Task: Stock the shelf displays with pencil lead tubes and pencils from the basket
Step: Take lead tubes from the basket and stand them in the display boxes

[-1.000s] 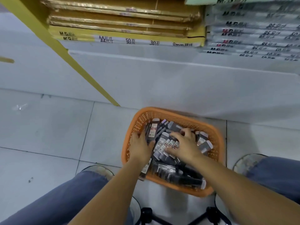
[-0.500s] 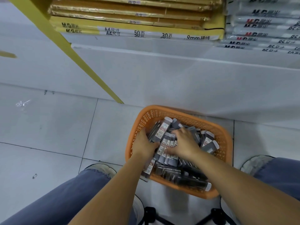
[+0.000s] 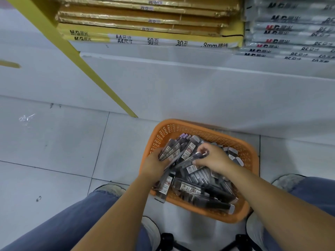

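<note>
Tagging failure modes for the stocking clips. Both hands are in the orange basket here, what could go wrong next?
1. The left hand grips a fanned bundle of tubes; adding the single tube that the right hand pinches could let some slip out.
2. One rim tube pokes over the near edge of the basket; digging may knock it onto the floor.

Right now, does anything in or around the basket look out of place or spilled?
Yes. One lead tube seems to hang over the near-left rim of the orange basket and could slip out. Also, a crumpled clear plastic scrap lies on the floor tiles, far to the left.
</note>
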Demonstrator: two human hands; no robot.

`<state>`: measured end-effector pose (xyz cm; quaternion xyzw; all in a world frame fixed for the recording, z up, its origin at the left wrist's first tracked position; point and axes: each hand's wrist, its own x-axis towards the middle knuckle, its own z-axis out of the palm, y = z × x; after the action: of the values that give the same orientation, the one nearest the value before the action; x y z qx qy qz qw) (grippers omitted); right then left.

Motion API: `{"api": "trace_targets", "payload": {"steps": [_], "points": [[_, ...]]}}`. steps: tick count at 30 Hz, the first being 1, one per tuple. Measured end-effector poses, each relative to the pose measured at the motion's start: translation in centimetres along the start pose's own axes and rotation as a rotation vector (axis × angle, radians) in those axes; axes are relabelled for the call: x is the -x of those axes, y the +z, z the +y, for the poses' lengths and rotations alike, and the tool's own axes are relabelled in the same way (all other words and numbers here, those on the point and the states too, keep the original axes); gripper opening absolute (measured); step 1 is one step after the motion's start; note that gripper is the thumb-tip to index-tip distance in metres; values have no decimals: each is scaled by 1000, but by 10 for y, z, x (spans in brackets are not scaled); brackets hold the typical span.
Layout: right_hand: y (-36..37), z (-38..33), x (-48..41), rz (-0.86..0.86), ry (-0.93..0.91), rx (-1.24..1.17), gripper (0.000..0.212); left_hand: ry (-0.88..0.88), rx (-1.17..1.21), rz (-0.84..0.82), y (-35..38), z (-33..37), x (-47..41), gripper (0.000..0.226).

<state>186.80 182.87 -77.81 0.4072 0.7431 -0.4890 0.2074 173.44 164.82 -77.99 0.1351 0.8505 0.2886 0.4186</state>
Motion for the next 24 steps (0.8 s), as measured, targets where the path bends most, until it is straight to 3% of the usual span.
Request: {"api": "trace_targets", "payload": {"steps": [5,8,12,16,21,24], "points": [[-26,2,20,48,45,-87,22,106,-57,106,-2,4,17,35],[-40,-2,31,73,30,-102,19,133,32,119,-11,11,26,30],[-56,-27,51,44,-68,-76,15,49,410,-27,-29,37,42,29],[-79,-61,76,25,-212,-7,10,130,534,-201,-49,72,60,35],[-106,-99,117,56,-352,28,20,183,577,-351,-68,112,94,7],[-121,-125,146,157,-450,37,34,273,480,-433,-76,134,114,40]]}}
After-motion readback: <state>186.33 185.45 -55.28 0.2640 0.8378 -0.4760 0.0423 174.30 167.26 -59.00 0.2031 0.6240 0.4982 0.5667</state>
